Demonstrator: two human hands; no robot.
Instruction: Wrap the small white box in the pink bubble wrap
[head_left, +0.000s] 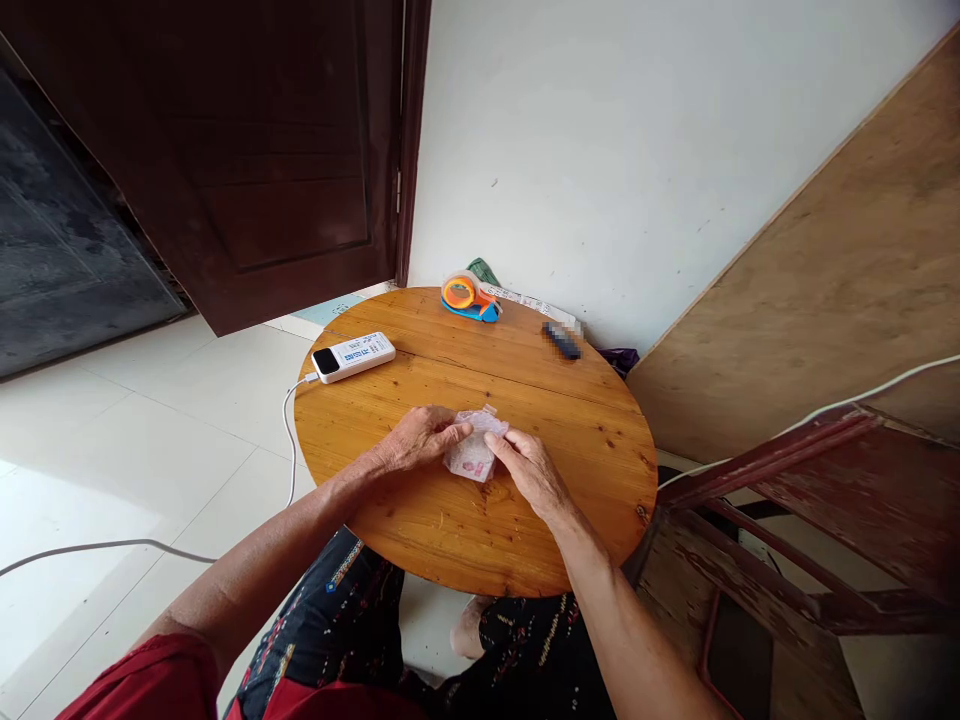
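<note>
Between my hands, over the middle of the round wooden table, is a small flat packet in crinkled, clear pinkish wrap. A red print shows near its lower edge; its contents cannot be made out. My left hand grips the packet's left side, thumb on top. From the right, my right hand pinches the upper right part, thumb on top and fingers mostly hidden beneath. A short strip of the wrap sticks up at the packet's far edge.
An orange and blue tape dispenser stands at the table's far edge, by a printed paper strip. A white power bank with a cable lies at the left. A dark blurred item lies far right. A wooden chair stands at the right.
</note>
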